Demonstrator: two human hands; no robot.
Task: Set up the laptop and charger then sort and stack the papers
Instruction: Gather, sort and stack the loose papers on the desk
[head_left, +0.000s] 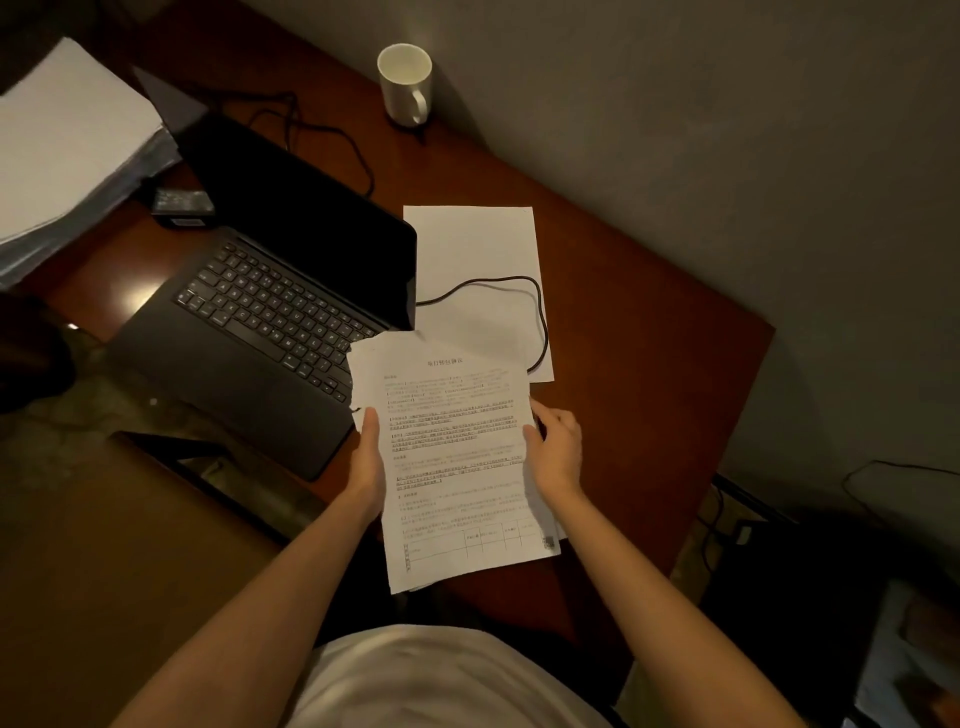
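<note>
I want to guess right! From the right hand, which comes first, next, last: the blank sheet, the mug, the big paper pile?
1. Blank sheet, just beyond the right hand.
2. Mug, at the desk's far edge.
3. Paper pile, far left corner.

There is only one view, from a wide-angle camera on the person's head. It looks forward and steeply down on the worktop, quite near, with the two forearms entering from the bottom edge and the wall above.
</note>
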